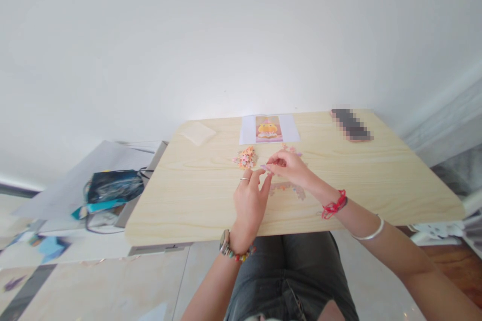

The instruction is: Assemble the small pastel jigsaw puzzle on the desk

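My right hand point(289, 168) pinches a small purple jigsaw puzzle piece point(266, 167) a little above the table. The thumb and index finger of my left hand point(250, 198) are at the near side of the same piece, and the tips seem closed on its edge. Whether one or two pieces are between my fingers I cannot tell. Just beyond my left hand lies a heap of loose orange and pink puzzle pieces point(247, 157). Below my right hand a row of joined border pieces point(288, 188) lies on the table; more joined pieces point(289, 149) show behind it, partly hidden.
A printed sheet with a yellow cartoon figure point(268, 129) lies at the back of the wooden table point(188, 195). A clear plastic bag point(198, 133) is at the back left, a phone point(352, 125) at the back right. A dark bag point(115, 188) stands left of the table.
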Demonstrator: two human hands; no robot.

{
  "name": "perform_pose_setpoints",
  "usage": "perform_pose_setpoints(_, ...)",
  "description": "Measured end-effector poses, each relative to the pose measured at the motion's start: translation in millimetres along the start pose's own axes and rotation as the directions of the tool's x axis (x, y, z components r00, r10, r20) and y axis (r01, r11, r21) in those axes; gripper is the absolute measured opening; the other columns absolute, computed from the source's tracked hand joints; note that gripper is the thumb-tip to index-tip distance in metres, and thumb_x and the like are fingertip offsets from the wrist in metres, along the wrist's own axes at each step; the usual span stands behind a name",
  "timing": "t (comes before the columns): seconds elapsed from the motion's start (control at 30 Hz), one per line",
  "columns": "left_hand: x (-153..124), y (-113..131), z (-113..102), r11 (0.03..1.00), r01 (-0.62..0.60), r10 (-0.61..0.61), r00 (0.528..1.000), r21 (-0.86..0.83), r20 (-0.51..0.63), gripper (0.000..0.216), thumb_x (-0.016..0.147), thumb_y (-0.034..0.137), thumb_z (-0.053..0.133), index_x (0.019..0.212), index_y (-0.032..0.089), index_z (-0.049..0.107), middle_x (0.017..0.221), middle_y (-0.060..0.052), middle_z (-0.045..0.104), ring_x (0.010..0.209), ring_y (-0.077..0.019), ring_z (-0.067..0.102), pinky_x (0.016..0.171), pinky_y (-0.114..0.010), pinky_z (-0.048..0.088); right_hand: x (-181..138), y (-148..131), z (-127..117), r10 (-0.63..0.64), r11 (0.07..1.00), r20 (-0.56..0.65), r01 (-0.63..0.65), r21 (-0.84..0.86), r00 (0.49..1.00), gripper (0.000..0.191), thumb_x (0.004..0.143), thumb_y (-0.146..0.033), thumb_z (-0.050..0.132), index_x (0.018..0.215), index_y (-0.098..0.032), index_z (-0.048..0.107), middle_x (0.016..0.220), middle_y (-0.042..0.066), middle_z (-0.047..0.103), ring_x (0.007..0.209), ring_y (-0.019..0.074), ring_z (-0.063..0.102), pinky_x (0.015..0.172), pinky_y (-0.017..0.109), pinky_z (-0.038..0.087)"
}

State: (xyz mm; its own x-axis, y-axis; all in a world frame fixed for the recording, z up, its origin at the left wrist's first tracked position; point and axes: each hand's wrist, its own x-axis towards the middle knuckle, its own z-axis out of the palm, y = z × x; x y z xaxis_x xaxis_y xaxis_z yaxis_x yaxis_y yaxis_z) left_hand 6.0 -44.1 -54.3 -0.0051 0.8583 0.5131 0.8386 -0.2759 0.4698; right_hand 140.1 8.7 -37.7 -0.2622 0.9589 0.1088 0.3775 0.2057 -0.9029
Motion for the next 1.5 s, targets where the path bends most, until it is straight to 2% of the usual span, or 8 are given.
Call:
perform_pose_setpoints(0.27, 0.5, 7.4, 4.8, 0.990, 0.000, -0.010, 0.998, -0.143, -0.070, 0.014, 0.081, 0.025, 0.047, 0.080, 0.016, 0.058, 0.062, 0.002, 0.046, 0.055, -0.0091, 0.043, 0.055, -0.020, 0.034, -14.4, 3.4, 8.6, 0.077, 0.981, -0.116, -0.054, 0.187, 0.990, 0.022, 0.069, -0.035, 0.058, 0.078, -0.014, 0.058, 0.075, 0.003, 0.059, 0.067, 0.0134, 0.054, 0.062, 0.026, 0.044)
perform_pose_setpoints(0.43, 5.0, 10.7, 0.7, 0.966, 0.068, -0.081, 0.996, -0.251, -0.040, 0.013, 0.079, 0.023, 0.047, 0.076, 0.016, 0.057, 0.058, 0.003, 0.042, 0.055, -0.0094, 0.042, 0.057, -0.021, 0.034, -18.5, 3.8, 3.6, -0.021, 0.996, -0.147, 0.034, 0.087, 0.989, 0.022, 0.075, -0.036, 0.054, 0.083, -0.015, 0.058, 0.077, 0.004, 0.057, 0.069, 0.0136, 0.054, 0.062, 0.027, 0.045)
perform_pose_setpoints(0.53, 9.3, 6.2, -7.9, 0.908, 0.182, -0.135, 0.980, -0.377, 0.147, 0.014, 0.078, 0.027, 0.046, 0.075, 0.016, 0.055, 0.054, 0.006, 0.037, 0.052, -0.0087, 0.038, 0.053, -0.021, 0.032, -20.9, -0.9, -12.6, -0.285, 0.952, -0.166, 0.259, -0.161, 0.944, 0.021, 0.078, -0.030, 0.053, 0.095, -0.018, 0.058, 0.086, 0.005, 0.053, 0.075, 0.0144, 0.053, 0.066, 0.028, 0.045)
perform_pose_setpoints(0.6, 11.9, 0.5, -15.4, 0.856, 0.251, -0.102, 0.939, -0.453, 0.328, 0.016, 0.078, 0.030, 0.046, 0.075, 0.016, 0.055, 0.053, 0.006, 0.034, 0.050, -0.0082, 0.036, 0.050, -0.020, 0.030, -23.1, -4.9, -24.4, -0.456, 0.854, -0.044, 0.423, -0.302, 0.889, 0.022, 0.081, -0.025, 0.050, 0.101, -0.021, 0.057, 0.091, 0.005, 0.052, 0.084, 0.0155, 0.052, 0.072, 0.029, 0.044)
perform_pose_setpoints(0.77, 11.7, -13.1, -31.3, 0.830, 0.302, 0.037, 0.810, -0.470, 0.586, 0.021, 0.079, 0.033, 0.046, 0.074, 0.015, 0.055, 0.054, 0.006, 0.036, 0.052, -0.0081, 0.033, 0.049, -0.020, 0.028, -32.9, -9.7, -33.5, -0.567, 0.692, 0.205, 0.597, -0.406, 0.798, 0.018, 0.085, -0.021, 0.044, 0.088, -0.018, 0.062, 0.086, 0.006, 0.052, 0.080, 0.0146, 0.051, 0.071, 0.029, 0.044)
perform_pose_setpoints(1.13, 6.0, -15.3, -39.3, 0.864, 0.287, 0.059, 0.759, -0.414, 0.648, 0.021, 0.079, 0.033, 0.044, 0.073, 0.016, 0.054, 0.055, 0.005, 0.039, 0.054, -0.0094, 0.037, 0.052, -0.022, 0.030, -60.6, -3.2, -17.4, -0.559, 0.605, 0.231, 0.582, -0.544, 0.797, 0.021, 0.085, -0.024, 0.044, 0.075, -0.018, 0.061, 0.077, 0.005, 0.054, 0.071, 0.0136, 0.048, 0.066, 0.027, 0.041)
perform_pose_setpoints(1.33, -7.8, -14.4, -26.2, 0.804, 0.387, -0.079, 0.822, -0.451, 0.565, 0.026, 0.076, 0.039, 0.049, 0.075, 0.015, 0.057, 0.052, 0.007, 0.033, 0.052, -0.0085, 0.033, 0.050, -0.021, 0.028, -74.0, 2.5, 3.7, -0.543, 0.684, 0.009, 0.448, -0.576, 0.840, 0.019, 0.084, -0.021, 0.046, 0.075, -0.019, 0.062, 0.075, 0.005, 0.056, 0.071, 0.0145, 0.051, 0.068, 0.029, 0.042)
perform_pose_setpoints(1.5, -14.8, -12.6, -23.4, 0.728, 0.464, -0.114, 0.808, -0.505, 0.578, 0.028, 0.075, 0.042, 0.050, 0.073, 0.014, 0.055, 0.054, 0.007, 0.033, 0.053, -0.0078, 0.032, 0.052, -0.021, 0.028, -82.2, 5.6, 16.7, -0.535, 0.718, -0.126, 0.370, -0.590, 0.836, 0.015, 0.082, -0.021, 0.049, 0.079, -0.020, 0.063, 0.077, 0.005, 0.057, 0.073, 0.0149, 0.052, 0.073, 0.031, 0.042)
